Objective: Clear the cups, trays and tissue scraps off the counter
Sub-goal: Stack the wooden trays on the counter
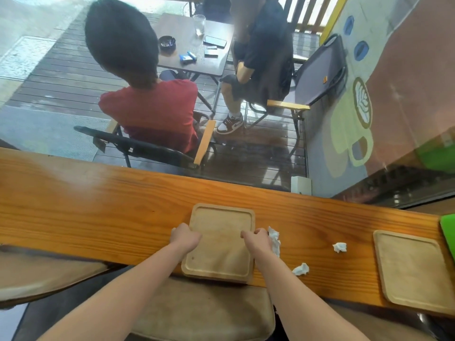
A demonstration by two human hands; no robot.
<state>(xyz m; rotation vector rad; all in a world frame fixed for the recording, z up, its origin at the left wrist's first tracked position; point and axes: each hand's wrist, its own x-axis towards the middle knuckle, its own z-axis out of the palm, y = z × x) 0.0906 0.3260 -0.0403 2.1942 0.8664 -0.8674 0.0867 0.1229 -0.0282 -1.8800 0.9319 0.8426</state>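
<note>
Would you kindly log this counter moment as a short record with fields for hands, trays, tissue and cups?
left hand: left hand grips the near tray at its left edge
right hand: right hand on the tray's right edge, beside a tissue strip
trays: near tray overhangs the counter edge; second tray at far right
loose tissue: two scraps between the trays
cups: none on the counter

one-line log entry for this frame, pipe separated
left hand: grips near tray left edge | right hand: grips right edge | tissue scraps loose on counter | second tray untouched
</note>
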